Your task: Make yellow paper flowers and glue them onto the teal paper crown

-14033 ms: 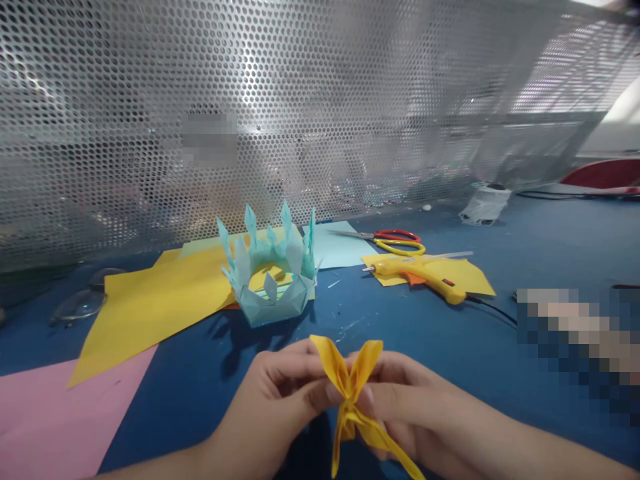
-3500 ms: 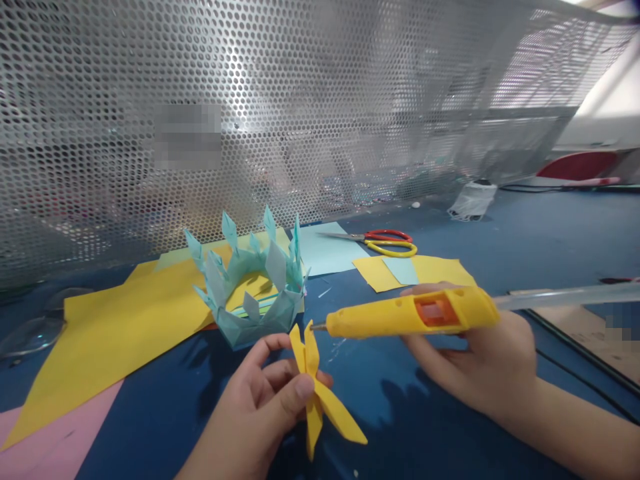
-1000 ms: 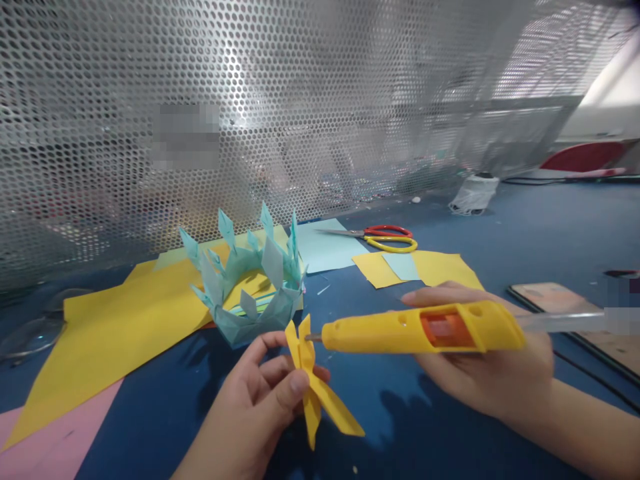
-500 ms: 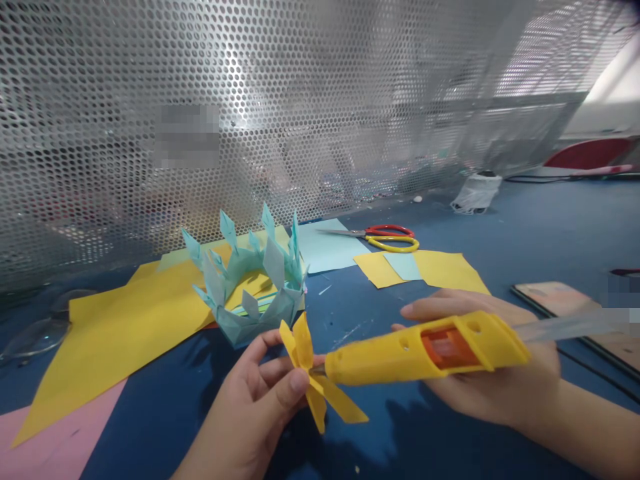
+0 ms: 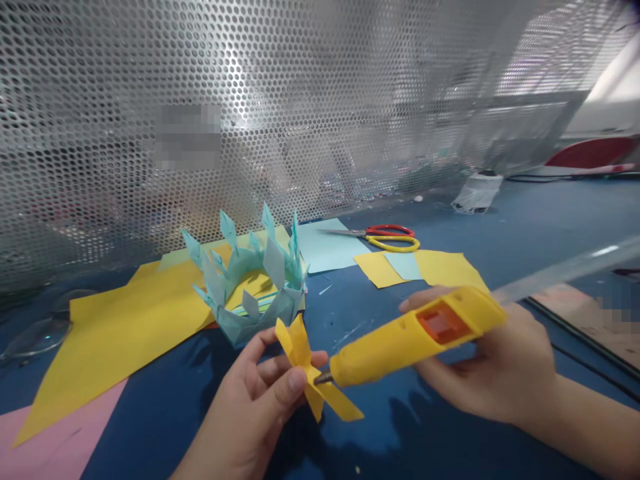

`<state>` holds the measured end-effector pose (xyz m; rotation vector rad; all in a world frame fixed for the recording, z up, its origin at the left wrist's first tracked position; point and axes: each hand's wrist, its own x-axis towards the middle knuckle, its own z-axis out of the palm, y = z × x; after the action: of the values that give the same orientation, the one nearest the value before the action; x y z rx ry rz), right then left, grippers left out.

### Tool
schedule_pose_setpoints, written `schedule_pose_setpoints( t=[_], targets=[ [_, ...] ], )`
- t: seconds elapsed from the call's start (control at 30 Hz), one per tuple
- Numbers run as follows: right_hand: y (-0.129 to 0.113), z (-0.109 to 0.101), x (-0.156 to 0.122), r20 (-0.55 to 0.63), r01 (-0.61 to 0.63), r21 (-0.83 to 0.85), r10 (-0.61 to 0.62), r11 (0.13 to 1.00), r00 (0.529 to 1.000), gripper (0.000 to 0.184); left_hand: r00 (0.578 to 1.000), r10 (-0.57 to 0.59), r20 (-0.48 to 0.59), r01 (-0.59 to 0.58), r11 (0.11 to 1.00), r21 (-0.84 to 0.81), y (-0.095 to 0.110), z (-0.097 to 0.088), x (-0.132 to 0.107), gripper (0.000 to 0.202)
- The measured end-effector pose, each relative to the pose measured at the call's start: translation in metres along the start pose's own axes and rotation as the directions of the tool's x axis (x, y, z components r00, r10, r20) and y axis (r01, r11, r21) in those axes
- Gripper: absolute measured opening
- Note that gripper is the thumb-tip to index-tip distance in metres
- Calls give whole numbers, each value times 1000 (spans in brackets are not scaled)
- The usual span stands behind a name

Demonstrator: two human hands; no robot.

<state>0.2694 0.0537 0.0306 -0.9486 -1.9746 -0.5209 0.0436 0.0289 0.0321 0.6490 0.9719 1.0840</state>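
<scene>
Between the thumb and fingers of my left hand (image 5: 265, 393) is a yellow folded paper bow (image 5: 299, 343), its strips fanning out up and down. My right hand (image 5: 505, 367) is wrapped round a yellow hot glue gun (image 5: 395, 347) with an orange window and a clear glue stick (image 5: 560, 272) coming out of its back end. The metal nozzle points left at the middle of the bow; whether it touches the paper I cannot tell. Behind my left hand stands a pale blue folded paper crown (image 5: 240, 327) with pointed tips.
Yellow paper sheets (image 5: 135, 333) and a pink sheet (image 5: 55, 433) lie at left. Scissors (image 5: 393, 238) with red and yellow handles rest partly on a light blue sheet (image 5: 327, 250). A phone (image 5: 575, 307) is at right. A perforated metal panel (image 5: 300, 100) stands behind the blue table (image 5: 545, 227).
The glue gun has tilted, its back end turning up and its nozzle showing more plainly at the bow. My left hand has stayed nearly in place, with the bow turned slightly.
</scene>
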Motion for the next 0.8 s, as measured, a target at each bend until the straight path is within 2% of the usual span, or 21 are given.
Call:
schedule_pose_setpoints(
  t=[0.13,0.33,0.53,0.67,0.8],
  targets=[
    [0,0,0,27,-44,-8,44,999,999,3,1000,6,3,-5,1000,-13,-1,-2,1,80],
    [-1,0,5,40,-59,1,59,998,997,4,999,7,43,-5,999,-45,-4,-10,4,77],
    [4,4,-4,46,-67,9,67,998,997,7,1000,4,-24,-5,998,-69,0,-3,2,80],
    [10,4,-7,59,-35,37,33,999,998,15,1000,4,-19,-6,995,-96,0,-3,2,79],
    [19,-2,-5,68,36,47,-39,998,997,14,1000,-13,0,13,993,-118,-4,-9,7,83]
  ],
)
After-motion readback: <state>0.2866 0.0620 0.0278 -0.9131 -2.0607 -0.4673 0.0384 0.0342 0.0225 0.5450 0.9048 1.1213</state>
